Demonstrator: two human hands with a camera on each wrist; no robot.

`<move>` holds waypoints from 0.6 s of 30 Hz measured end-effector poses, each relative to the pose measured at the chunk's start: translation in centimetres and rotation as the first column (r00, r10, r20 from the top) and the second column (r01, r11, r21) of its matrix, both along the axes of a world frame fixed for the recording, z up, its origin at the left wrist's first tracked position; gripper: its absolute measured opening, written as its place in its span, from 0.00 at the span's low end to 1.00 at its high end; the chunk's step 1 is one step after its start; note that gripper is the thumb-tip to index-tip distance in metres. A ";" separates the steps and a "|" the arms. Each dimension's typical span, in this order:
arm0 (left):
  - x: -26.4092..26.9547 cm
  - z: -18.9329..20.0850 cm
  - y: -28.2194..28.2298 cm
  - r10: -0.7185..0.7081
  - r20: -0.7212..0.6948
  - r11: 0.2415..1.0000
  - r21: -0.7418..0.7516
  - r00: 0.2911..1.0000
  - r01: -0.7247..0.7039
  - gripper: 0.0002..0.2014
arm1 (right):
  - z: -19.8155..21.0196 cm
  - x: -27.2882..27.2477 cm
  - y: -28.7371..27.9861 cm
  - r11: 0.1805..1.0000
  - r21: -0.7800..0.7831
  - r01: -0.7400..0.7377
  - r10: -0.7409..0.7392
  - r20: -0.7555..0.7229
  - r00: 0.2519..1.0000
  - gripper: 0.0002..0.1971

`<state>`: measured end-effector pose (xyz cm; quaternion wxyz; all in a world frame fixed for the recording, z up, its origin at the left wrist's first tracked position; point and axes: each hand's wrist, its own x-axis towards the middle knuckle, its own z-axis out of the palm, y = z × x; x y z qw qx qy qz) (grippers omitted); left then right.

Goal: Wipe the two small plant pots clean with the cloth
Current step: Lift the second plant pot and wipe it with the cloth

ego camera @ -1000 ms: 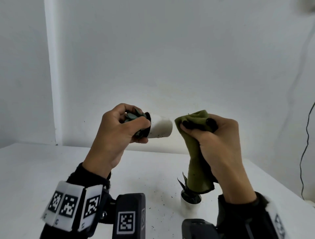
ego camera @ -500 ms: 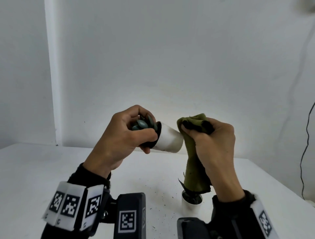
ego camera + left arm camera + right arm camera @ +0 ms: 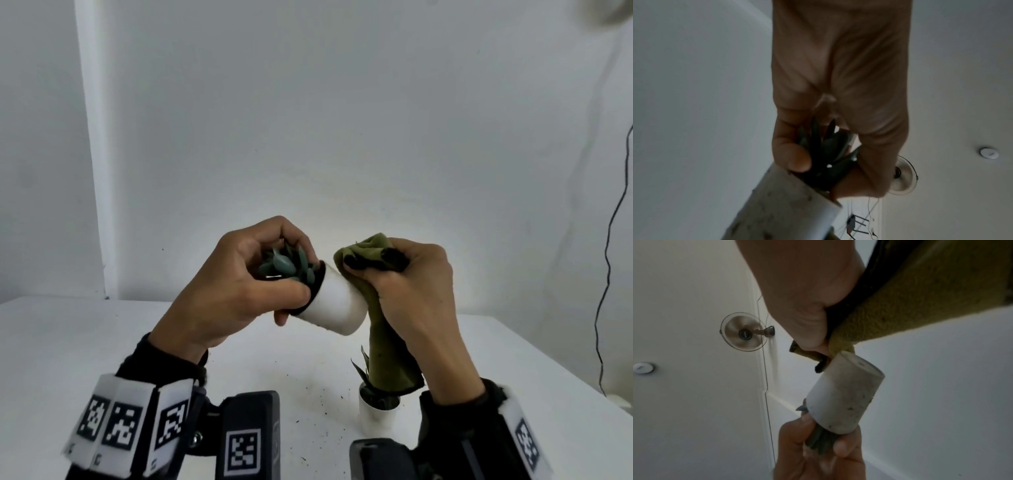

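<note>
My left hand (image 3: 274, 274) grips a small white pot (image 3: 337, 303) by its rim and its grey-green succulent (image 3: 286, 267), holding it tilted in the air with the base pointing down and right. In the right wrist view this pot (image 3: 844, 395) shows dirt specks on its side. My right hand (image 3: 394, 270) clutches a bunched olive-green cloth (image 3: 383, 346), which touches the pot's side near the base and hangs down. A second white pot (image 3: 376, 411) with a spiky dark plant stands on the table under the cloth's hanging end, partly hidden by it.
The white table (image 3: 85, 342) carries scattered dark soil crumbs (image 3: 315, 401) in front of the standing pot. A white wall stands close behind, and a black cable (image 3: 613, 240) hangs at the far right. Black wrist mounts with printed markers fill the lower frame.
My left hand has tilted the pot's base downward and moved it right and lower. The cloth hand has closed the gap and now touches the pot's side.
</note>
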<state>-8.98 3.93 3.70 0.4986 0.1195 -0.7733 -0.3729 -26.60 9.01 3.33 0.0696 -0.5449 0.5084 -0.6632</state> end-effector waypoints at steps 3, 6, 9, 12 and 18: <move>-0.1 0.0 -0.1 -0.005 -0.014 1.000 0.004 1.000 0.005 0.14 | 0.1 -0.9 -0.1 0.998 -0.057 -0.002 0.013 0.193 0.981 0.09; 0.3 -0.1 -0.5 0.063 -0.040 0.998 0.006 0.997 -0.063 0.21 | 0.8 -1.7 0.7 0.992 -0.109 -0.059 0.098 0.398 0.912 0.09; 0.5 -0.2 -0.4 0.139 -0.003 0.989 -0.057 0.990 -0.139 0.24 | 1.4 -2.0 1.6 0.980 -0.104 -0.173 0.201 0.461 0.865 0.06; 0.3 -0.1 -0.1 0.192 0.023 0.973 -0.133 0.981 -0.187 0.21 | 1.5 -1.7 2.1 0.977 -0.096 -0.191 0.213 0.379 0.901 0.08; 0.0 0.0 0.2 0.228 0.021 0.957 -0.189 0.974 -0.220 0.19 | 1.2 -0.5 1.9 0.994 -0.068 -0.086 0.084 -0.044 0.996 0.15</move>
